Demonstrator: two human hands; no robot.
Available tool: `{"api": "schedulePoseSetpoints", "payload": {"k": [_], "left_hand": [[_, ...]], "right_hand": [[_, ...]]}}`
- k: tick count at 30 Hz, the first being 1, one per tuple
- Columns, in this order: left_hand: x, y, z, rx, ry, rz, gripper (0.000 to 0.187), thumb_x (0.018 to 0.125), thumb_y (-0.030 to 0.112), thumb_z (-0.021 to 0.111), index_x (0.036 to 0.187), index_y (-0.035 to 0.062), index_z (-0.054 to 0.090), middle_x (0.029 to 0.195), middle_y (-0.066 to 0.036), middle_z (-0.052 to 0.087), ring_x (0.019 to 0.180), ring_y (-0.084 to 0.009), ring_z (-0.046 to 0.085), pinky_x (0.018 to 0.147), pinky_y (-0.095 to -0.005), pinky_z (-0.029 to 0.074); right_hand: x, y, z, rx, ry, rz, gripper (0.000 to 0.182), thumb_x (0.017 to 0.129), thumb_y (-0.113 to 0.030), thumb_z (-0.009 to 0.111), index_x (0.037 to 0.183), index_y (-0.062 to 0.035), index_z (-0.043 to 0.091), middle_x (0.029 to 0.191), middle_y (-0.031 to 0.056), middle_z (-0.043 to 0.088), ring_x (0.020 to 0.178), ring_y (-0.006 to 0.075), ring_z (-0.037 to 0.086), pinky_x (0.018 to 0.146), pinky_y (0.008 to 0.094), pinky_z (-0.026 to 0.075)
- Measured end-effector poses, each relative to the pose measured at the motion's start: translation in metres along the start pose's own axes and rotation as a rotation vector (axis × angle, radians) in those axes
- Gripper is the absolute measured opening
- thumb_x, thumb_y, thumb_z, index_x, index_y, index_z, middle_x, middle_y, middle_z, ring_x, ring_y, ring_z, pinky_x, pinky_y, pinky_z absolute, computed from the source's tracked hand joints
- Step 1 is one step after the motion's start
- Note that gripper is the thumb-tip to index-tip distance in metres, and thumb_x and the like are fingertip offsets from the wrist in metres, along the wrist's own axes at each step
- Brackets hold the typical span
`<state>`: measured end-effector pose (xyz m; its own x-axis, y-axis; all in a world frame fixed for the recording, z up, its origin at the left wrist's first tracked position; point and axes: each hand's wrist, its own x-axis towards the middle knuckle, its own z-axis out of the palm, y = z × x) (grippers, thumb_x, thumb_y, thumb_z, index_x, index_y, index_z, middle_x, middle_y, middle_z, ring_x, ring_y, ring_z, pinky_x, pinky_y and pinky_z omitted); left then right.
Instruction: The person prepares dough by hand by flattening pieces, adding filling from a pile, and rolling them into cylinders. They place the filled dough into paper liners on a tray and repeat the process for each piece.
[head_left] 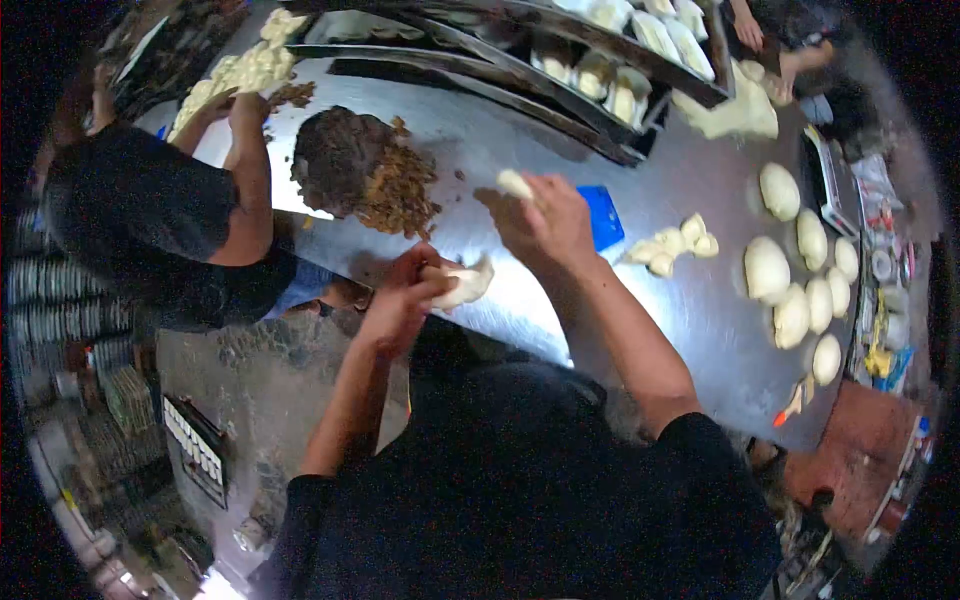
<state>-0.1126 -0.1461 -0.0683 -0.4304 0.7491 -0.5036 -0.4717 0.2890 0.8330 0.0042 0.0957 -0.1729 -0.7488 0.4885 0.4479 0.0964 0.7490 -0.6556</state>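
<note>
Near the front edge of the metal table, my left hand (395, 305) is closed on a flattened, pale piece of dough (462, 285), which sticks out to its right. My right hand (560, 218) is raised above the table with a small lump of dough (514, 184) pinched at its fingertips. Just right of that hand lies a blue scraper (601, 217). Several small dough pieces (672, 245) lie together farther right. Beyond my left hand sits a dark brown mound (340, 160) with lighter brown chopped filling (398, 195) against its right side.
Several dough balls (767, 268) rest on the table (700, 330) at the right, near an orange-tipped tool (780, 418). A rack (590, 115) of filled trays stands at the back. A co-worker (150, 205) reaches toward dough (245, 72) at the left. Another person's hands (795, 65) show at upper right.
</note>
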Motion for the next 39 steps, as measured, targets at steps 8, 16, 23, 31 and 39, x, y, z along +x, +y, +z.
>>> {"api": "schedulePoseSetpoints", "payload": {"k": [8, 16, 23, 31, 39], "left_hand": [[0.009, 0.005, 0.037, 0.085, -0.102, 0.339, 0.052, 0.082, 0.003, 0.073, 0.13, 0.0071, 0.054, 0.104, -0.006, 0.064, 0.094, -0.0173, 0.062, 0.08, -0.0297, 0.051], [0.027, -0.018, 0.012, 0.531, -0.03, 0.411, 0.029, 0.082, 0.017, 0.075, 0.105, 0.0015, 0.066, 0.087, -0.008, 0.068, 0.077, -0.0159, 0.064, 0.066, -0.0301, 0.051], [0.082, -0.128, 0.001, 1.181, 0.349, 0.828, 0.025, 0.083, 0.014, 0.07, 0.106, 0.0048, 0.07, 0.094, -0.017, 0.062, 0.09, -0.0374, 0.06, 0.088, -0.0421, 0.045], [0.032, -0.063, 0.1, 0.127, 0.088, 0.479, 0.029, 0.088, -0.002, 0.066, 0.116, 0.0002, 0.062, 0.105, -0.013, 0.065, 0.101, -0.0214, 0.064, 0.085, -0.0314, 0.054], [0.017, 0.046, 0.197, 0.131, 0.256, 0.965, 0.049, 0.099, 0.038, 0.059, 0.065, 0.0019, 0.062, 0.079, -0.003, 0.063, 0.068, -0.0097, 0.056, 0.061, -0.0241, 0.043]], "right_hand": [[0.012, -0.052, 0.024, 1.01, -0.165, 0.784, 0.03, 0.098, -0.031, 0.052, 0.1, -0.0075, 0.07, 0.102, 0.0096, 0.069, 0.098, 0.0233, 0.062, 0.093, 0.0394, 0.048], [-0.041, -0.061, -0.116, 0.049, -0.094, 0.149, 0.031, 0.084, -0.035, 0.071, 0.07, -0.0079, 0.071, 0.071, 0.0102, 0.064, 0.065, 0.0328, 0.062, 0.059, 0.0431, 0.048], [-0.041, 0.004, -0.151, -0.583, 0.45, 0.04, 0.019, 0.085, -0.026, 0.068, 0.076, -0.0097, 0.072, 0.078, 0.0129, 0.062, 0.074, 0.028, 0.063, 0.07, 0.0423, 0.05], [-0.046, -0.063, -0.057, 0.438, 0.358, 0.301, 0.018, 0.093, -0.014, 0.06, 0.089, -0.0004, 0.07, 0.079, 0.0126, 0.069, 0.072, 0.02, 0.066, 0.064, 0.0326, 0.05], [0.032, -0.109, -0.13, 0.145, 0.805, -0.133, 0.022, 0.088, -0.009, 0.062, 0.067, -0.004, 0.056, 0.054, 0.0055, 0.049, 0.047, 0.0112, 0.046, 0.046, 0.0289, 0.036]]}}
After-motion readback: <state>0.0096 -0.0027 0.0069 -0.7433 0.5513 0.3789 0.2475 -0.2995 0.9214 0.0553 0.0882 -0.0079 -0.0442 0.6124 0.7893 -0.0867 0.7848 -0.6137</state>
